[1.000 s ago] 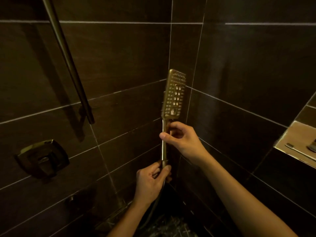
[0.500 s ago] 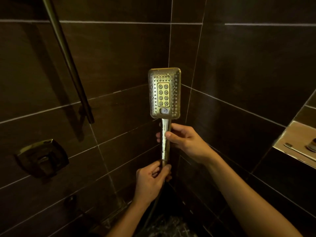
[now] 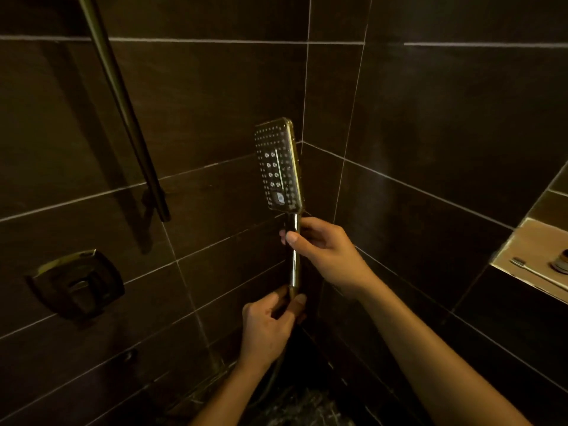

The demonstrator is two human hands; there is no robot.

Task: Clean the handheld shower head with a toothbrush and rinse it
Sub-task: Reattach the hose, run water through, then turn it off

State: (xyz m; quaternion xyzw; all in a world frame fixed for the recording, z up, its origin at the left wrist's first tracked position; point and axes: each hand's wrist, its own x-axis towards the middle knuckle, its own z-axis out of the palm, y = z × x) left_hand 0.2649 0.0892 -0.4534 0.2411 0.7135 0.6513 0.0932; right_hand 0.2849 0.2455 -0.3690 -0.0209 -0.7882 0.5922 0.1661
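Seen from the head camera, a person stood in the corner of a dark-tiled shower stall and held a handheld shower head (image 3: 279, 166) upright in both hands. The rectangular, gold-toned spray face, dotted with nozzles and beaded with water, was turned toward the camera and angled slightly to the left, in front of the seam where the two tiled walls met.

The right hand (image 3: 327, 253) gripped the upper part of the metal handle just below the head, thumb laid across the front and fingers wrapped behind. The left hand (image 3: 270, 325) closed around the bottom of the handle, where the hose (image 3: 270, 384) joined it and dropped toward the dark, marbled floor.

At the far right, a toothbrush (image 3: 536, 273) lay flat on the pale bottom of a recessed wall niche (image 3: 522, 241), well apart from both hands, beside a small round object cut off by the picture's edge.

On the left wall, a slanted slide bar (image 3: 123, 109) ran down from the top edge, and a square control handle (image 3: 75, 284) was mounted below it.
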